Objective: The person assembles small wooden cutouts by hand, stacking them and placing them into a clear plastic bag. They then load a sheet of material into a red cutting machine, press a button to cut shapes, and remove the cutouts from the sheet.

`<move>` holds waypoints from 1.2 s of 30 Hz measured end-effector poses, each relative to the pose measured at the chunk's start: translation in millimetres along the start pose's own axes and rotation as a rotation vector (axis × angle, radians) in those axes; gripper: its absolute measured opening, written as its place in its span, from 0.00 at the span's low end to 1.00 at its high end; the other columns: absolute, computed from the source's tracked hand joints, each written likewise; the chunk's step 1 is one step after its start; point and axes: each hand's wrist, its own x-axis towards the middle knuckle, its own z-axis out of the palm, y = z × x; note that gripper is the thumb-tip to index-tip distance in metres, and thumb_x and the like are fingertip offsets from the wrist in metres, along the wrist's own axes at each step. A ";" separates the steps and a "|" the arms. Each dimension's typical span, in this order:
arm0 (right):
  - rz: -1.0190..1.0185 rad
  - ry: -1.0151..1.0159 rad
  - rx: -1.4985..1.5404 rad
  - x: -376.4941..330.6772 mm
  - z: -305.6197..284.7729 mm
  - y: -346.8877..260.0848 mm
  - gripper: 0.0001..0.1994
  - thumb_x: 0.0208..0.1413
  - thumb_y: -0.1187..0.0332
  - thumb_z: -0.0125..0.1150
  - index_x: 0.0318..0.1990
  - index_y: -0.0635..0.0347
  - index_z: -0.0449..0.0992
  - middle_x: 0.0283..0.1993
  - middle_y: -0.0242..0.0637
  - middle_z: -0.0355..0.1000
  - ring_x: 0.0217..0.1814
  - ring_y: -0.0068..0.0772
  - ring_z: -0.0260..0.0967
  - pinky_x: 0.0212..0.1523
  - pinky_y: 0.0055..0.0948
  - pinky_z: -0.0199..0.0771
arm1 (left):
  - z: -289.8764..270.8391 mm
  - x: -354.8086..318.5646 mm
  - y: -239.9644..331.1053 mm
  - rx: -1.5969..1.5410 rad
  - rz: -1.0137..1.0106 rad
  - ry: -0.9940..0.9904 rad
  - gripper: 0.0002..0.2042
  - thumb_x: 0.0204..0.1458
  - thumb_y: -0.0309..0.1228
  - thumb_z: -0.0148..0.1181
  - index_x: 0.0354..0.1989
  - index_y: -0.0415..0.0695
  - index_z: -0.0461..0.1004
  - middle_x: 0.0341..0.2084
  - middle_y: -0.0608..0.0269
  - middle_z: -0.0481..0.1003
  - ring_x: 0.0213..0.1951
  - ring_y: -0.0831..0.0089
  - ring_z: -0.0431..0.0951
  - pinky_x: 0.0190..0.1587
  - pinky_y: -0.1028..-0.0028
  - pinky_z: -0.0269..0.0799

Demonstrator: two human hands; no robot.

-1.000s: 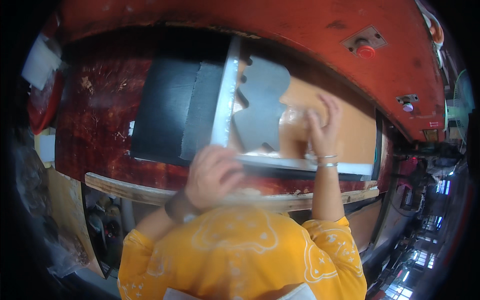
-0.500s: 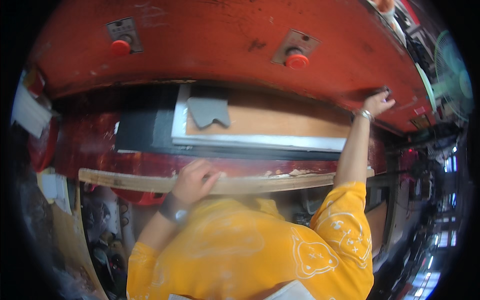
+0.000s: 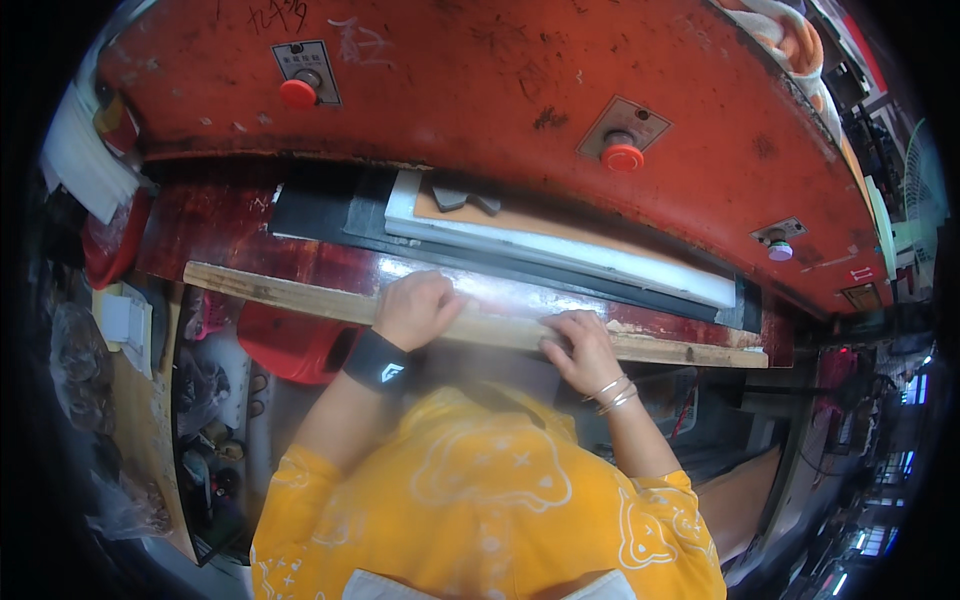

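Observation:
My left hand (image 3: pixel 418 308) rests on the pale wooden strip (image 3: pixel 290 293) along the table's front edge, fingers curled over it. Further right, my right hand (image 3: pixel 583 350) grips the same strip, fingers on top and thumb on the near side. Beyond my hands lies a stack: a black sheet (image 3: pixel 318 208), a white slab (image 3: pixel 590 265) and a tan board (image 3: pixel 560 229). A dark grey notched piece (image 3: pixel 452 196) sits on the tan board, its far part hidden behind the red machine panel (image 3: pixel 450 100).
Two red mushroom buttons (image 3: pixel 622 157) and a smaller pale-purple button (image 3: pixel 780 250) stick out of the panel. Below the strip at left is a red plastic stool (image 3: pixel 290 345). A patterned cloth (image 3: pixel 795 40) hangs at the upper right; a green fan (image 3: pixel 920 180) stands beyond.
My right hand has left the small button at the right and come down to the strip. The view has shifted. The panel's lower edge now hides more of the board and grey piece.

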 end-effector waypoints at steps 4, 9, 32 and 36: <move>0.070 0.001 -0.030 -3.4 -3.2 -17.5 0.16 0.47 0.67 0.61 0.45 0.58 0.74 0.39 0.43 0.68 0.44 0.46 0.63 0.46 0.37 0.65 | 0.7 0.0 -2.7 -0.007 -0.078 -0.069 0.14 0.46 0.39 0.58 0.16 0.43 0.69 0.20 0.55 0.71 0.27 0.55 0.73 0.31 0.60 0.70; 0.077 0.050 -0.083 -3.1 1.8 -27.9 0.16 0.47 0.65 0.61 0.44 0.60 0.74 0.37 0.46 0.68 0.43 0.49 0.63 0.45 0.40 0.66 | 4.0 2.8 -5.6 0.033 -0.024 -0.015 0.14 0.46 0.37 0.59 0.16 0.41 0.70 0.19 0.54 0.71 0.26 0.54 0.73 0.29 0.61 0.69; 0.102 0.208 0.204 82.0 52.6 -125.9 0.39 0.29 0.57 0.69 0.56 0.54 0.63 0.49 0.46 0.57 0.56 0.52 0.53 0.59 0.46 0.53 | -47.0 -68.2 4.0 -0.075 -0.096 -0.003 0.35 0.48 0.41 0.59 0.62 0.39 0.54 0.56 0.50 0.62 0.60 0.57 0.59 0.63 0.49 0.44; 0.046 0.214 0.595 56.5 24.8 -94.5 0.43 0.29 0.56 0.69 0.59 0.57 0.61 0.47 0.39 0.58 0.53 0.37 0.59 0.57 0.33 0.58 | -46.1 -83.7 13.0 0.220 -0.003 -0.060 0.29 0.45 0.43 0.61 0.56 0.44 0.64 0.55 0.58 0.64 0.60 0.59 0.59 0.62 0.44 0.40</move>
